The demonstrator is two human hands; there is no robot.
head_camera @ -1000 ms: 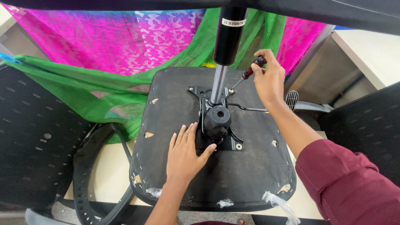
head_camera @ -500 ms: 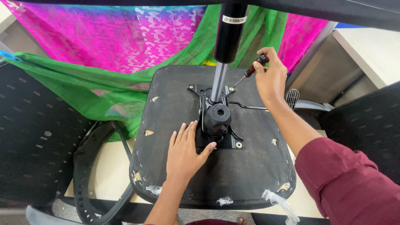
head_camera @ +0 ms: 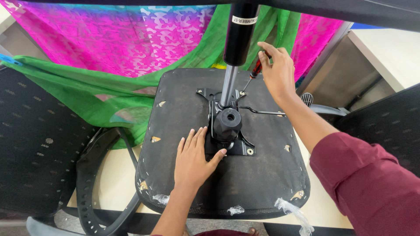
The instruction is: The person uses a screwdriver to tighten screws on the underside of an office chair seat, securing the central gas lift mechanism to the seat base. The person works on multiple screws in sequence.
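The upturned chair seat (head_camera: 245, 188) lies on the worktop (head_camera: 109, 183), its black mechanism plate (head_camera: 227, 131) and gas cylinder (head_camera: 238, 39) rising at centre. The right hand (head_camera: 278, 72) pinches a red-handled screwdriver (head_camera: 253, 72), tip at the plate's far corner beside the cylinder. The left hand (head_camera: 192, 159) lies flat, fingers spread, against the plate. Since 1 second ago the right hand has shifted slightly nearer the cylinder. Green and pink cloth (head_camera: 109, 57) crowds the far edge; black mesh chair parts (head_camera: 35, 144) flank both sides.
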